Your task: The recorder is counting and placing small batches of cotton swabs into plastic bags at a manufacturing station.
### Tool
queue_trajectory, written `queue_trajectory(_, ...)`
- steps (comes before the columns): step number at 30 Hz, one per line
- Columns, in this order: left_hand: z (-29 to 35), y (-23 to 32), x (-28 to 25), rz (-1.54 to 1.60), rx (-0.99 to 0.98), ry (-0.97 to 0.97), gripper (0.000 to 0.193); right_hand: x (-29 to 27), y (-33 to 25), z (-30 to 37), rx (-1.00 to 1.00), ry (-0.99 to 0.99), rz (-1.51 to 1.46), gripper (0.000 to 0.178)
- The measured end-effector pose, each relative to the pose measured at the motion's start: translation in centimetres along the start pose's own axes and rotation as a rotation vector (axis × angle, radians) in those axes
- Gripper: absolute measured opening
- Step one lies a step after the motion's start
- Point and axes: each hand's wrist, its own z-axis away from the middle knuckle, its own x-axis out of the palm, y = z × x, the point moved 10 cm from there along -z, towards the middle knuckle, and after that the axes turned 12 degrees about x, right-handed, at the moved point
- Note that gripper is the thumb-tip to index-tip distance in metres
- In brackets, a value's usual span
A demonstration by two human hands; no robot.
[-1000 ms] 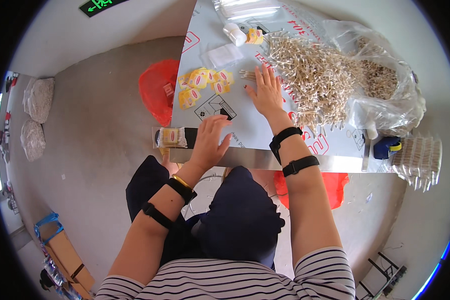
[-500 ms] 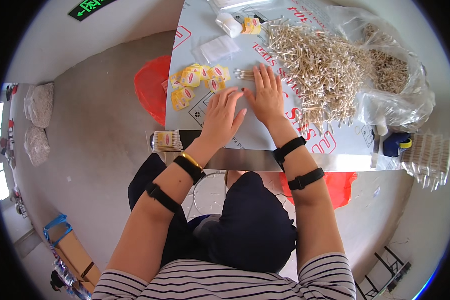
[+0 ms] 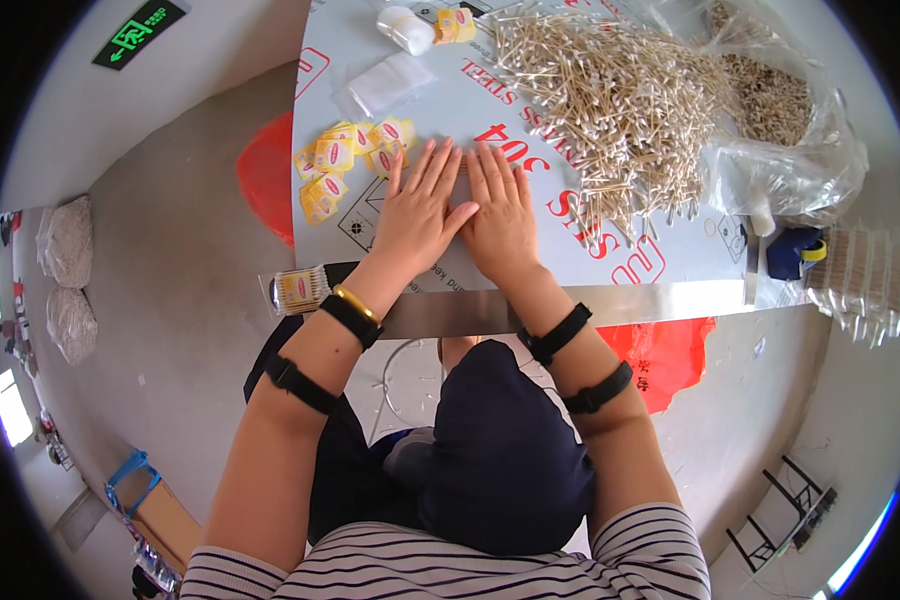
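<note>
My left hand (image 3: 416,208) and my right hand (image 3: 500,212) lie side by side on the metal-sheet table, fingers stretched forward and thumbs meeting. Between the fingers shows a sliver of a small bunch of cotton swabs (image 3: 463,166); my hands hide the rest. Left of my left hand, yellow printed cards (image 3: 334,152) lie loosely spread. A big heap of loose cotton swabs (image 3: 610,100) lies to the right of my right hand. Near my left wrist, a clear pack of cotton swabs (image 3: 300,289) with a yellow card rests at the table's edge.
Flat clear bags (image 3: 390,85), a white roll (image 3: 406,30) and a stack of yellow cards (image 3: 455,25) lie farther back. A large clear bag of swabs (image 3: 770,105) stands right, beside a blue tape dispenser (image 3: 792,253) and stacked filled packs (image 3: 855,278). The table's metal edge (image 3: 450,314) runs before me.
My left hand has straightened its fingers and laid itself against my right hand. The small bunch of swabs, visible beyond my fingers before, is now mostly covered. The view has shifted slightly.
</note>
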Motion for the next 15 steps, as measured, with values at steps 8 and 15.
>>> queue_trajectory(8, 3.2, 2.9, -0.5, 0.002, 0.033, -0.091, 0.084, -0.9, -0.3, 5.1, -0.004, -0.085, -0.015, 0.077)
queue_trajectory(15, 4.0, 3.5, -0.5, 0.057, 0.024, -0.081, 0.081, -4.2, 2.2, 5.9, 0.055, -0.021, -0.326, 0.064)
